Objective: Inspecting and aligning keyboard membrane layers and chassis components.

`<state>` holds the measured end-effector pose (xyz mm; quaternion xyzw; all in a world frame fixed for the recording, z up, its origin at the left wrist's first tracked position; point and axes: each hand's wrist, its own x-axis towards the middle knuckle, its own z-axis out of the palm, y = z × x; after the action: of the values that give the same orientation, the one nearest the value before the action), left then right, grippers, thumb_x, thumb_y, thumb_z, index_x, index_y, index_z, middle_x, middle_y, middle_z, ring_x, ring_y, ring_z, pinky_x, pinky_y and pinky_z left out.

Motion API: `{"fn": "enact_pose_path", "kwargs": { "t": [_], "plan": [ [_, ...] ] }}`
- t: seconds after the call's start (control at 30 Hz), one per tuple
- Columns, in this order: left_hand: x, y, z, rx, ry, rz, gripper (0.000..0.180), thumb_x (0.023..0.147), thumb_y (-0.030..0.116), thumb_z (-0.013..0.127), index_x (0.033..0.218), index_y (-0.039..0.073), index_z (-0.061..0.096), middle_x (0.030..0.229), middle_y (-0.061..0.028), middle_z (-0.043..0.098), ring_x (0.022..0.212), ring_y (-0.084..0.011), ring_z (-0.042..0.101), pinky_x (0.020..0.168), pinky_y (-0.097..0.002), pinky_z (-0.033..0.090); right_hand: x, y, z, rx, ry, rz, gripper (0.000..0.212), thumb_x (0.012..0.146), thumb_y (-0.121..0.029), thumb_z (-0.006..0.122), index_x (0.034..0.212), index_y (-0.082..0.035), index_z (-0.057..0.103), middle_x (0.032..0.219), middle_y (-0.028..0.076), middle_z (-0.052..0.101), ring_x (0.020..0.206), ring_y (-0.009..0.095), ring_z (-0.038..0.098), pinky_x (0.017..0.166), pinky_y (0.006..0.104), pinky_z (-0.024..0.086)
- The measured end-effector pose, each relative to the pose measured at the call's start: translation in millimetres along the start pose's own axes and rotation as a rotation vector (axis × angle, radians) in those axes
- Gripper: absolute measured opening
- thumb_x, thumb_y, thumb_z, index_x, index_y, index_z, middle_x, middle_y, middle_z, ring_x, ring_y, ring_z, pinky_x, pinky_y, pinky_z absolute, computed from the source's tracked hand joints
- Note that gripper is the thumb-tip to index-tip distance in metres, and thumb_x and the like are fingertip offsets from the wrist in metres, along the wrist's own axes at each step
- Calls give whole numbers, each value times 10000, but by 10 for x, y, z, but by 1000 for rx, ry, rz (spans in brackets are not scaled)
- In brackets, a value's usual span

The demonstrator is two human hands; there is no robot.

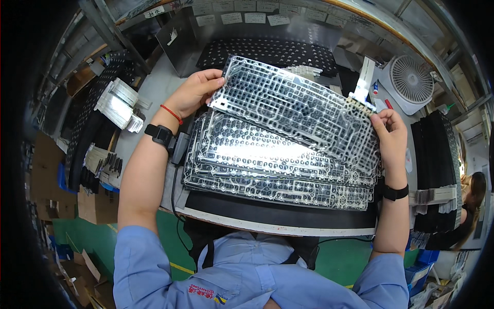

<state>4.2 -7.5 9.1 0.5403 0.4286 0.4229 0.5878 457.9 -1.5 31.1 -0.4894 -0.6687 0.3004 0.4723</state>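
Between my hands hangs a clear keyboard membrane sheet (288, 105) with printed silvery traces, tilted so its left end is higher. My left hand (201, 88) pinches its left edge near the upper corner. The right edge is gripped by my right hand (389, 133), thumb in front, just below the pale connector tail (365, 82) that sticks up from the sheet. Under it lies a stack of similar membrane sheets (247, 147), slightly fanned and shining with glare. The raised sheet hides the stack's far part.
A black mat (267, 210) covers the table's near edge. At the far right stands a white fan (410, 80), beside a marker (375, 89). Stacked dark sheets with pale tails flank both sides, left (117, 104) and right (435, 154). A dark perforated sheet stack (257, 54) lies behind.
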Motion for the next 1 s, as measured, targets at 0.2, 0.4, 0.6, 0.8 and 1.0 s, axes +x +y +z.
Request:
{"fn": "enact_pose_path", "kwargs": {
  "t": [0.2, 0.4, 0.6, 0.8, 1.0],
  "plan": [
    [46, -26, 9, -126, 265, 70, 185, 941, 185, 565, 1068, 57, 607, 891, 43, 642, 723, -23, 578, 629, -171, 460, 19, -85, 84, 411, 92, 113, 206, 939, -161, 579, 1043, 16, 578, 805, -38, 596, 706, 3, 472, 628, 176, 365],
    [43, -50, -101, -154, 221, 72, 172, 950, 181, 549, 1088, 88, 593, 967, 39, 635, 825, -32, 565, 756, -201, 456, 21, 62, -54, 339, 18, 85, 215, 950, -184, 562, 1036, 7, 608, 821, -21, 605, 690, 15, 477, 624, 188, 380],
    [70, -162, -224, -159, 181, 161, 148, 940, 156, 564, 1080, 122, 598, 1097, 32, 609, 952, -60, 536, 856, -253, 426, 38, 155, -83, 315, 152, -5, 233, 952, -221, 564, 1000, -2, 629, 827, -14, 614, 711, 40, 506, 665, 199, 398],
    [57, -111, -100, -112, 249, 197, 184, 909, 94, 589, 1092, 87, 607, 1176, -23, 586, 1101, -107, 524, 936, -284, 433, 37, 59, -70, 352, 182, 22, 242, 949, -203, 566, 1029, 15, 635, 869, 20, 627, 834, 77, 564, 734, 205, 419],
    [40, -87, -89, -136, 200, 116, 255, 929, 50, 528, 1177, 8, 571, 1148, -77, 609, 1011, -123, 591, 896, -268, 484, 9, 12, -18, 296, 63, -4, 346, 869, 13, 602, 1214, 18, 571, 963, -6, 592, 831, 49, 538, 712, 184, 418]
  ]
}}
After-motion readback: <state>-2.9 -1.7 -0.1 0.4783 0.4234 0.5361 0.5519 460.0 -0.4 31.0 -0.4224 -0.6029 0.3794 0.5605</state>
